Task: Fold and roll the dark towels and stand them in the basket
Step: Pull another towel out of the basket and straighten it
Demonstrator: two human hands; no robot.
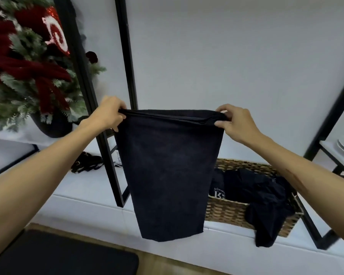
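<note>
Dark navy towel [168, 175] hangs in mid-air, held up before a white wall, in front of the low white counter [83, 197]; it looks doubled, top edge taut, lower end narrowing. Woven wicker basket [226, 212] on counter behind-right holds crumpled dark towels [252, 187], one spilling over the rim. Left hand [109, 114] and right hand [235, 123]: fingers pinching top corners. Risk: a corner slips free, layers shift, fold goes crooked.
</note>
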